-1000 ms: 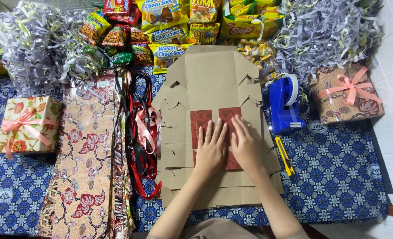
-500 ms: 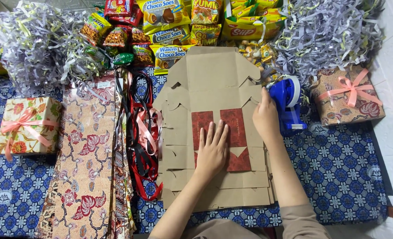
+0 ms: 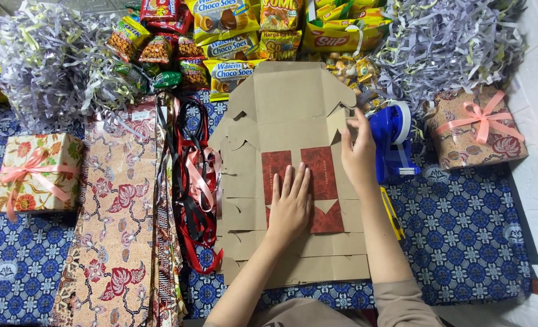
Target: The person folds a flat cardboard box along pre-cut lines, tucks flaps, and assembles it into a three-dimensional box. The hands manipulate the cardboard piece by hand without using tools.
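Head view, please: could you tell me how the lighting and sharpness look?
Head view: even, soft light with faint shadows; glare on the shiny snack packets; left hand sharp on the red envelope; right hand by the blue tape dispenser slightly soft.

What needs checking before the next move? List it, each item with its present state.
1. Left hand flat on the dark red paper: ok.
2. Dark red paper lying wholly on the flattened cardboard: ok.
3. Right hand at the blue tape dispenser: ok.
4. Tape end pinched by the right hand: cannot tell.
5. Yellow cutter clear of the right forearm: not ok, it lies right beside it.
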